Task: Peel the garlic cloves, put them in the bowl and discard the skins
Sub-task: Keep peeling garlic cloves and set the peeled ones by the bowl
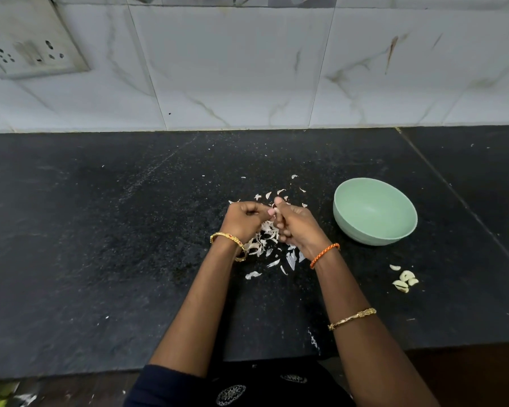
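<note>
Dark cloth with pale round prints (232,393) covers my lap at the bottom, just below the near edge of the black tabletop (100,245). From there both my forearms reach forward to the middle of the tabletop, where my hands meet above a heap of white garlic skins (265,239). My left hand (244,220) has its fingers curled in tight, and my right hand (296,224) is curled the same way, the two touching at the fingertips; they pinch something small and pale between them, but I cannot tell whether it is a clove or only skin. More skin flakes lie scattered toward the far edge beyond my hands and toward the near edge beneath my wrists. I wear a gold bangle (229,245) on my left wrist, an orange thread band (325,254) on my right wrist and a gold bracelet (351,318) further up that forearm. To the right of my hands stands the pale green bowl (375,211), upright and near them. A few peeled garlic cloves (404,281) lie on the tabletop nearer the right edge, on the near side of the bowl and apart from it. White marbled tiles (247,69) rise behind the far edge, with a switch plate (31,49) at the left.
</note>
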{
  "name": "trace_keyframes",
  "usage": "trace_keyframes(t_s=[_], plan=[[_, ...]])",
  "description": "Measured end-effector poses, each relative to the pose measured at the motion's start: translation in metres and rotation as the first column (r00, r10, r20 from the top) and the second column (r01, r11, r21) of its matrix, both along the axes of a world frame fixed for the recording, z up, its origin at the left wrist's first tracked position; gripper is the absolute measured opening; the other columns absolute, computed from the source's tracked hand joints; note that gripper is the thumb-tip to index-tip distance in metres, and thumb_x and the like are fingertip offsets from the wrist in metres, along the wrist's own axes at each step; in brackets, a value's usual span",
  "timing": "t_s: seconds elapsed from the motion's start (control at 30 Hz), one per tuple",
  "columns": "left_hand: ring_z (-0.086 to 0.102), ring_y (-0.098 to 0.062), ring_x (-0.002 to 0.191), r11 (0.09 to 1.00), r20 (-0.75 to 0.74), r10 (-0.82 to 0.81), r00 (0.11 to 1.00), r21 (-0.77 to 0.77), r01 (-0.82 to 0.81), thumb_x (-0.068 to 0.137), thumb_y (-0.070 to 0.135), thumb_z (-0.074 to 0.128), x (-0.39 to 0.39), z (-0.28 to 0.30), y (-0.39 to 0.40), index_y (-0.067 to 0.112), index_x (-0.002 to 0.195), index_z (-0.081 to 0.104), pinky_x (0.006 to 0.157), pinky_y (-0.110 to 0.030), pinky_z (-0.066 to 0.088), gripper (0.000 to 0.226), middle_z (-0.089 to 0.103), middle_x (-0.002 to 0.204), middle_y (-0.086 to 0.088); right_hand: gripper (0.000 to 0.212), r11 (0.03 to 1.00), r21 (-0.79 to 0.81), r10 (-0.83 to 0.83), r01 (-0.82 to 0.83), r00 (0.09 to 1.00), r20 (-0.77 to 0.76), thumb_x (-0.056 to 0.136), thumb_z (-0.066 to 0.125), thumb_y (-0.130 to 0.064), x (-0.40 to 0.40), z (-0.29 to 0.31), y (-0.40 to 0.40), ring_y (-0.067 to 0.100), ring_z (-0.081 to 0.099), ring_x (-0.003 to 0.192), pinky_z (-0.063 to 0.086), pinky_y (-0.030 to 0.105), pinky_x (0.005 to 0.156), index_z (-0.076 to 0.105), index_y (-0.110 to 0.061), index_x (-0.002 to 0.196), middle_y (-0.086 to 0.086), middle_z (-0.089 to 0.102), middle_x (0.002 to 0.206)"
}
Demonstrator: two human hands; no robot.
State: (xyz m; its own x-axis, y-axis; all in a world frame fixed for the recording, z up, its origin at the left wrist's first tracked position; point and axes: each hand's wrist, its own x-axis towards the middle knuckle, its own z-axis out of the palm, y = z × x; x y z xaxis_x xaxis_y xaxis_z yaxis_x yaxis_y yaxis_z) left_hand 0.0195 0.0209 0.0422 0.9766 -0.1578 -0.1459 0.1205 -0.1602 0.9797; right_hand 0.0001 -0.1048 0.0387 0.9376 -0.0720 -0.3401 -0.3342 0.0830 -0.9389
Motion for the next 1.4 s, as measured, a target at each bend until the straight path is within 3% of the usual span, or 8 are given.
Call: trace_keyframes(t_s=[0.27,0.43,0.6,0.77,0.93,1.2,1.3,1.4], plan=[[0.043,0.001,0.036,0.984,-0.187,0.121,0.975,-0.110,-0.143,0.089,0.016,0.065,-0.020,-0.013,0.014,0.007,0.100,0.071,0.036,-0.012,0.034,0.015,0.067,0.070,0.005,0.015,0.981,0.186,-0.053,0.055,0.998,-0.016,0.095,0.055,-0.006,-0.013,-0.008,0.015,0.003,0.052,0.048,0.051,0.015,0.051,0.065,-0.002,0.084,0.007,0.055,0.070],[0.049,-0.001,0.041,0.969,-0.162,0.189,0.969,-0.131,-0.211,0.084,0.013,0.072,-0.032,-0.021,0.013,0.007,0.097,0.072,0.042,-0.012,0.040,0.015,0.066,0.069,0.001,0.012,0.972,0.231,-0.026,0.036,0.999,-0.044,0.089,0.055,0.011,-0.022,-0.005,0.012,0.010,0.068,0.060,0.057,0.019,0.060,0.063,0.011,0.099,0.014,0.065,0.079],[0.048,-0.001,0.043,0.983,-0.091,0.170,0.981,-0.052,-0.176,0.079,0.012,0.076,-0.047,-0.020,0.002,0.013,0.089,0.075,0.047,-0.012,0.042,0.010,0.070,0.074,0.004,0.013,0.951,0.294,-0.080,0.096,0.995,-0.065,0.084,0.061,0.012,-0.046,-0.004,-0.005,0.014,0.070,0.067,0.059,0.020,0.066,0.063,0.013,0.097,0.017,0.069,0.085],[0.049,-0.001,0.039,0.989,-0.061,0.142,0.988,-0.031,-0.144,0.077,0.009,0.077,-0.081,-0.013,-0.034,0.012,0.082,0.075,0.045,-0.013,0.039,0.006,0.072,0.070,-0.004,0.015,0.947,0.245,-0.200,0.208,0.978,-0.057,0.084,0.065,0.008,-0.088,-0.003,-0.039,0.012,0.070,0.066,0.056,0.017,0.062,0.064,0.011,0.098,0.015,0.070,0.083],[0.051,-0.002,0.038,0.997,-0.065,0.070,0.995,-0.014,-0.071,0.081,0.009,0.074,-0.120,-0.017,-0.081,0.014,0.079,0.074,0.042,-0.011,0.037,0.005,0.068,0.063,0.005,0.004,0.942,0.082,-0.323,0.325,0.946,-0.037,0.087,0.064,0.004,-0.135,-0.009,-0.074,0.012,0.069,0.064,0.056,0.018,0.061,0.067,0.003,0.089,0.012,0.069,0.077],[0.043,0.000,0.034,0.997,-0.267,-0.067,0.961,-0.048,0.056,0.091,0.011,0.062,-0.143,-0.022,-0.134,0.013,0.086,0.070,0.036,-0.013,0.032,0.009,0.069,0.073,0.007,0.003,0.888,-0.057,-0.458,0.457,0.889,-0.004,0.087,0.065,0.002,-0.172,-0.014,-0.130,0.010,0.068,0.062,0.056,0.017,0.060,0.068,0.001,0.088,0.012,0.068,0.076],[0.046,-0.001,0.036,0.995,-0.215,-0.077,0.974,0.045,0.089,0.095,0.013,0.054,-0.140,-0.027,-0.153,0.011,0.091,0.068,0.039,-0.013,0.035,0.014,0.069,0.079,0.004,0.003,0.774,-0.136,-0.625,0.618,0.781,-0.005,0.087,0.067,-0.002,-0.175,-0.017,-0.153,0.011,0.068,0.070,0.057,0.020,0.065,0.068,-0.004,0.089,0.010,0.069,0.080],[0.056,-0.004,0.054,0.971,-0.055,-0.131,0.990,0.194,0.140,0.089,0.015,0.065,-0.137,-0.031,-0.168,0.012,0.096,0.071,0.058,-0.017,0.047,0.010,0.067,0.078,0.005,0.008,0.722,-0.205,-0.679,0.661,0.733,-0.026,0.086,0.066,-0.001,-0.174,-0.021,-0.173,0.011,0.069,0.069,0.059,0.024,0.071,0.068,0.000,0.093,0.011,0.070,0.082]])
